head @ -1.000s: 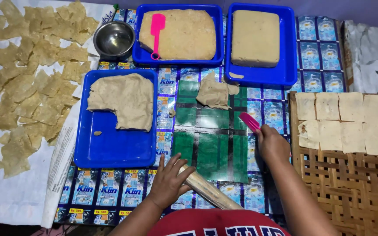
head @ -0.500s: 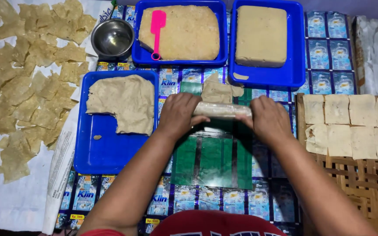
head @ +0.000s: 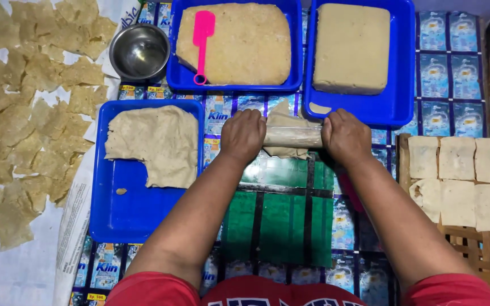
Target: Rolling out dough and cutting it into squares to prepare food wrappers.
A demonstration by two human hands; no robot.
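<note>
Both hands press down on a rolling pin (head: 293,136) that lies crosswise at the far end of a green mat (head: 279,218). The left hand (head: 243,136) is curled over the pin's left end, fingers bent and closed on it; the right hand (head: 344,136) grips the right end the same way. Under the pin sits a small lump of dough (head: 283,118), its edges showing just beyond and just in front of the pin.

The mat rests on a surface (head: 452,62) covered with blue printed sachets. Left of the mat, a blue tray (head: 126,218) holds a thin, ragged sheet of dough (head: 154,141), torn at its near edge, with one small crumb apart on the bare plastic. Beyond the hands stand two more blue trays: the left one (head: 174,76) carries a wide, coarse slab (head: 245,45) with a pink spatula (head: 202,42) lying on it, and the right one (head: 395,105) carries a smooth, thick block (head: 351,48). A steel bowl (head: 139,52) sits just beside the left tray.

Far left, many thin irregular pieces (head: 26,124) lie spread on white paper. To the right, pale squares (head: 460,175) are laid side by side, touching, on a woven rack (head: 483,255).
</note>
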